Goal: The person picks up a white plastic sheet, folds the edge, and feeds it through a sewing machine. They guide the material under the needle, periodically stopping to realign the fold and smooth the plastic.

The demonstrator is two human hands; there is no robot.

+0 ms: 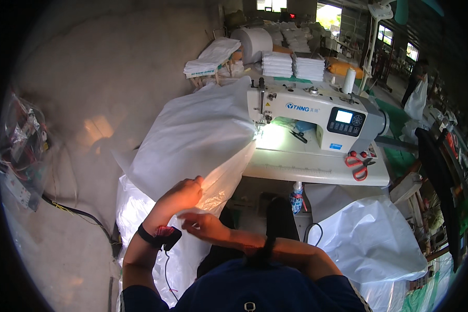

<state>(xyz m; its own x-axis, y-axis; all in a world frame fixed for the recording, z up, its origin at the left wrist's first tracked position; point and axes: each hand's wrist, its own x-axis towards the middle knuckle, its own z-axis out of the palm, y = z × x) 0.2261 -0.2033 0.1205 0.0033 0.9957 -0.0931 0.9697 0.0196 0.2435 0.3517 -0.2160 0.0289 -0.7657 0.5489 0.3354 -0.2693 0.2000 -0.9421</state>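
A large white woven sheet (192, 135) drapes from the sewing machine's needle area down over the table's left edge toward my lap. My left hand (182, 195) grips a fold of this sheet at its lower edge; a black wristband sits on that wrist. Just right of it, my right hand (205, 226) pinches the same sheet lower down, its forearm crossing in front of my body. The white sewing machine (317, 112) stands on the pale table (317, 169), its lamp lighting the cloth under the needle.
Red-handled scissors (358, 165) lie on the table's right end, black snips (298, 136) near the machine bed. More white sheeting (369, 239) is heaped at lower right. Stacked white bags (291, 65) and a big roll (255, 41) sit behind. Cables and a bag hang at left.
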